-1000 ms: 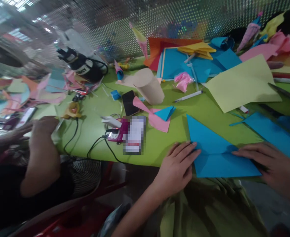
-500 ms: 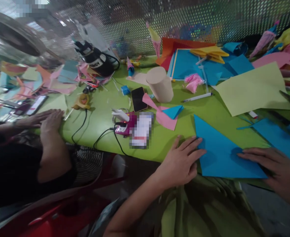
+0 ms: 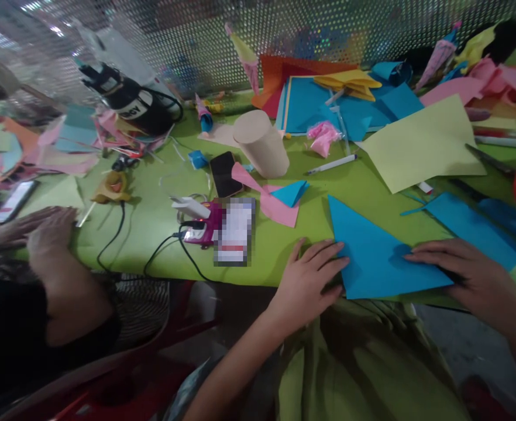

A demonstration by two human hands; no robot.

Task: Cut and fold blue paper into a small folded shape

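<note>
Green tabletop (image 3: 267, 252) runs below a mesh wall (image 3: 302, 35), and a beige paper cylinder (image 3: 262, 146) stands amid the clutter. Your blue sheet (image 3: 367, 251) lies nearer you than the cylinder and to its right, at the table's edge. A second ago a crease line showed across it; now the surface looks plain, and its near edge, level then, slopes up toward the right. Judging by that, the sheet sits flatter and slightly turned, still a three-cornered piece being squared up. Your left hand (image 3: 308, 282) is spread, fingertips resting on the sheet's left edge. Your right hand (image 3: 473, 269) lays its fingers close together on the slanted edge; its thumb is hidden, so you can't tell whether it pinches. Nearer you than the cylinder, a pink scrap (image 3: 281, 211) carries a small blue fold (image 3: 291, 193).
</note>
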